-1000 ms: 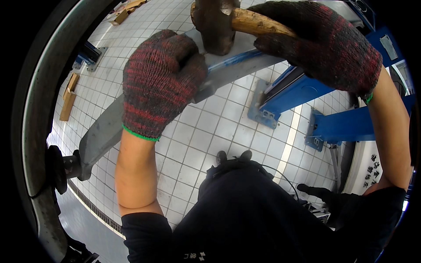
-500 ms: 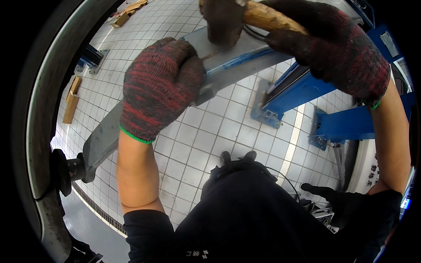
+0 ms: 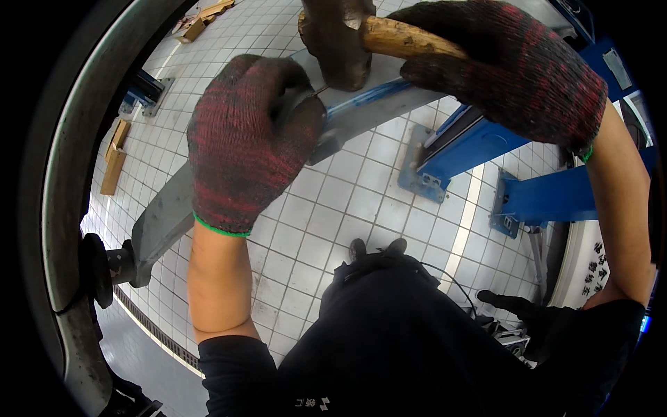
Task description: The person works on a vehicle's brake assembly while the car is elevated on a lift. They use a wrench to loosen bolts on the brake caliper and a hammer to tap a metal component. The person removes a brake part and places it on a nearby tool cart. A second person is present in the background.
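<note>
My right hand (image 3: 507,73), in a dark red-and-black knit glove, grips the wooden handle of a hammer (image 3: 410,38). Its heavy, worn steel head stands right beside my left hand, over a grey metal lift arm (image 3: 375,111) with a blue strip. My left hand (image 3: 253,135) wears a matching glove with a green cuff. Its fingers curl above the lift arm, and a thin metal rod (image 3: 319,90) pokes out from them toward the hammer head. Most of the rod is hidden by the glove, and the left fingertips are partly blurred.
Blue lift posts (image 3: 479,146) with bolted feet stand at the right. A dark curved vehicle part (image 3: 66,174) runs down the left side, near the lift arm's round pad (image 3: 97,271). Wooden blocks (image 3: 114,160) lie on the tiled floor (image 3: 333,215). Another person's shoe (image 3: 497,300) shows lower right.
The hammer and my right hand have shifted left and slightly down, bringing the head closer to my left hand. My left hand has turned a little, its thumb and fingers slightly looser.
</note>
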Tool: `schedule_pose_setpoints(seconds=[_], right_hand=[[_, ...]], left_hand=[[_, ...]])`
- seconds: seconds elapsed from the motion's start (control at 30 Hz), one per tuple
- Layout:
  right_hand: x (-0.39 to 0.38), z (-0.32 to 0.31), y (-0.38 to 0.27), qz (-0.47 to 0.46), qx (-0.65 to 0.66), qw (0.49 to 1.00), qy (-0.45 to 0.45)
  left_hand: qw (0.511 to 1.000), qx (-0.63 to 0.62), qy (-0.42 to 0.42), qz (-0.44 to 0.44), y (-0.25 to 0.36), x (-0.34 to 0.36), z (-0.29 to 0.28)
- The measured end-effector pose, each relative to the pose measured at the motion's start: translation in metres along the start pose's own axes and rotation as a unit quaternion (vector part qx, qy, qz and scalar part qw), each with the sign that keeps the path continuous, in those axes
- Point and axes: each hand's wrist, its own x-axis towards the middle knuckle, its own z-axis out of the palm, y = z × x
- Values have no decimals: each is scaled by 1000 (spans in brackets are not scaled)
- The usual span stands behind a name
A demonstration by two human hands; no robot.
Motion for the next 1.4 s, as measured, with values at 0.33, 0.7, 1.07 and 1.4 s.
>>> schedule_pose_setpoints(seconds=[0.33, 0.7, 1.07, 1.4], right_hand=[[-20, 23, 10, -127, -52, 977, 164], [-13, -2, 16, -135, 62, 988, 43], [-24, 3, -3, -80, -13, 995, 56], [-26, 57, 67, -153, 53, 953, 258]], left_hand=[[996, 45, -30, 75, -11, -2, 3], [997, -9, -61, 54, -13, 1, 6], [997, 11, -51, 53, -11, -1, 5], [983, 73, -5, 170, -20, -3, -1]])
